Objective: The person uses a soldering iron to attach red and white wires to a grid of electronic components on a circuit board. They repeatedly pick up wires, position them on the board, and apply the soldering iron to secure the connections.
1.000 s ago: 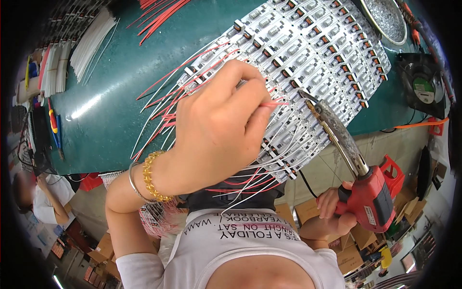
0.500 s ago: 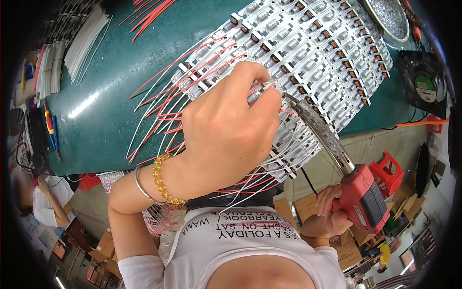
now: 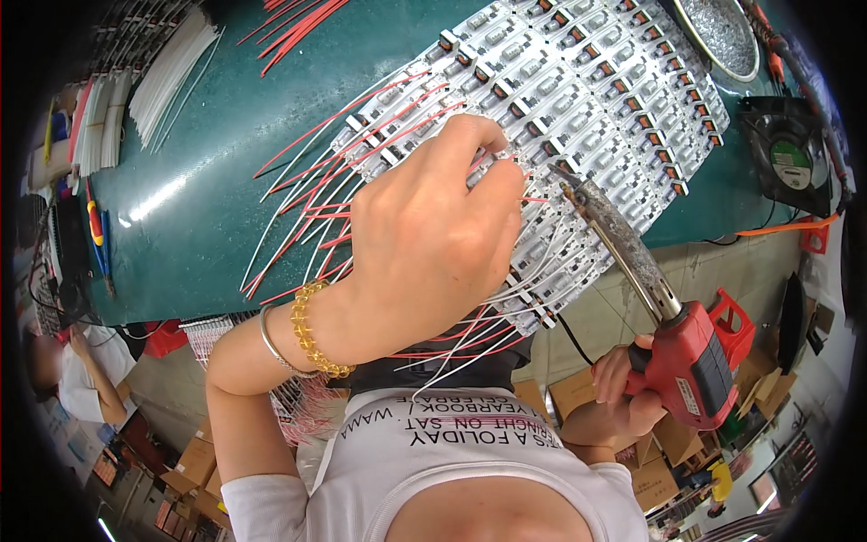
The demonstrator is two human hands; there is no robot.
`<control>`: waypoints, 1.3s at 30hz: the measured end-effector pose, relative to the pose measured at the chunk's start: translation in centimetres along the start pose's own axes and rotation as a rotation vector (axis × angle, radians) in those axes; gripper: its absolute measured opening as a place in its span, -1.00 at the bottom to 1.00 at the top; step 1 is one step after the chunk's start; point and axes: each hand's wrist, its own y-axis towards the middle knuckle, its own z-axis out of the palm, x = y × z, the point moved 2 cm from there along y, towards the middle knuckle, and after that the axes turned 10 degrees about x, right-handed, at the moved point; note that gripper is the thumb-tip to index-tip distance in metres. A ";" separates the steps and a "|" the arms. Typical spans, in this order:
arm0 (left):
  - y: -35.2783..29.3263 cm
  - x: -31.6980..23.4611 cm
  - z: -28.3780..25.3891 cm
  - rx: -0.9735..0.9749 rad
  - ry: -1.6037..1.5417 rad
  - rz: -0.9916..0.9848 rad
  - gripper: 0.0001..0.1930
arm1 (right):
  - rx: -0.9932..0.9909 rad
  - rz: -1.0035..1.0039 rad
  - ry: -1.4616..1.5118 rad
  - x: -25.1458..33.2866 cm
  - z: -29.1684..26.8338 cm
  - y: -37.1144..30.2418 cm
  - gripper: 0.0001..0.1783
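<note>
My left hand (image 3: pixel 433 230) is pinched over a white panel of small circuit boards (image 3: pixel 578 90), thumb and forefinger closed on a thin red wire whose end peeks out beside them. More red and white wires (image 3: pixel 302 199) trail from the panel's left side, partly hidden behind this hand. In my right hand (image 3: pixel 628 388) is the grip of a red soldering gun (image 3: pixel 691 366). Its metal barrel points up and left, and the dark tip (image 3: pixel 562 173) is over the boards, a short way right of my left fingertips. Whether the tip touches a board I cannot tell.
A round metal dish (image 3: pixel 718 36) stands at the far right, with a black fan (image 3: pixel 787 158) nearer. Bundles of white wires (image 3: pixel 172 77) and red wires (image 3: pixel 302 32) lie at the back left. Pliers (image 3: pixel 97 235) rest by the green table's left edge. Another person sits at lower left.
The soldering gun's tip has moved right, away from my left fingertips, and the barrel with it. My left hand keeps its pinch; the whole view has shifted slightly.
</note>
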 end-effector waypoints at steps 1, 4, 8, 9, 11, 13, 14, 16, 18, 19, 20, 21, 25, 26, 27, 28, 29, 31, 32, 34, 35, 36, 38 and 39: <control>0.0 0.1 0.0 -0.007 -0.011 0.011 -0.87 | 0.015 -0.013 -0.007 0.0 -0.1 0.0 -0.16; -0.1 0.1 -0.6 0.021 -0.119 0.001 -0.85 | -0.020 -0.033 -0.019 -0.1 -0.2 -0.3 -0.18; -0.3 0.9 -1.2 -0.018 -0.097 0.106 -0.83 | -0.051 -0.036 0.056 -0.3 -0.4 -0.5 -0.17; -0.3 0.8 -1.6 -0.059 0.006 0.142 -0.83 | -0.050 -0.031 0.061 -0.2 -0.5 -0.5 -0.16; -0.1 0.0 -2.5 -0.109 0.148 0.168 -0.83 | -0.059 -0.021 0.074 -0.1 -0.8 -0.7 -0.11; -0.2 -1.0 -3.2 -0.102 0.172 0.087 -0.82 | -0.065 -0.004 0.091 -0.1 -0.8 -0.9 -0.02; -0.3 -1.4 -3.0 -0.077 0.152 0.051 -0.83 | -0.053 -0.001 0.086 -0.1 -0.9 -1.0 -0.06; -0.4 -2.0 -2.4 -0.026 0.110 0.004 -0.85 | -0.024 0.006 0.077 -0.1 -1.0 -1.1 -0.14; -0.4 -2.2 -1.2 0.008 0.090 -0.029 -0.87 | -0.063 0.008 0.071 -0.3 -0.9 -1.5 -0.14; -0.4 -2.1 -0.3 0.013 0.090 -0.054 -0.88 | -0.084 0.010 0.067 -0.4 -0.9 -1.7 -0.14; -0.3 -1.9 0.3 0.019 0.091 -0.078 -0.88 | -0.032 0.006 0.047 -0.4 -1.0 -1.6 -0.15; -0.3 -1.9 0.7 0.001 0.100 -0.083 -0.88 | 0.020 0.003 0.027 -0.4 -1.4 -1.6 -0.15; -0.2 -1.6 0.8 0.016 0.114 -0.084 -0.86 | 0.049 -0.002 0.020 -0.5 -1.5 -1.8 -0.18; -0.1 -1.5 0.7 0.041 0.111 -0.080 -0.86 | 0.032 0.007 0.033 -0.6 -1.4 -1.9 -0.20; -0.1 -1.5 0.6 0.036 0.096 -0.079 -0.86 | 0.000 0.026 0.057 -0.7 -1.3 -2.2 -0.21; -0.1 -1.4 0.6 0.032 0.081 -0.079 -0.86 | -0.001 0.023 0.035 -0.8 -1.3 -2.2 -0.23; -0.1 -1.4 0.6 0.028 0.064 -0.079 -0.86 | -0.003 0.019 0.011 -0.8 -1.3 -2.2 -0.24; 0.1 -1.5 0.6 0.019 0.052 -0.068 -0.86 | 0.025 -0.026 -0.107 -0.6 -1.5 -2.0 -0.26; 0.2 -1.6 0.5 0.015 0.043 -0.062 -0.86 | 0.024 -0.042 -0.156 -0.4 -1.6 -2.2 -0.27; 0.0 -1.4 0.4 0.016 0.051 -0.074 -0.86 | 0.005 -0.048 -0.147 -0.6 -1.5 -2.3 -0.27; -0.1 -1.3 0.3 0.017 0.054 -0.079 -0.86 | -0.001 -0.044 -0.119 -0.6 -1.4 -2.2 -0.26; -0.1 -1.3 0.4 0.017 0.052 -0.074 -0.86 | -0.007 -0.027 -0.050 -0.1 -1.0 -1.8 -0.25; 0.0 -1.3 0.6 0.019 0.050 -0.064 -0.86 | 0.082 -0.028 0.040 -0.2 -1.2 -1.2 -0.23; 0.0 -1.3 0.6 0.024 0.049 -0.068 -0.86 | 0.180 -0.047 0.058 -0.4 -2.1 -1.0 -0.21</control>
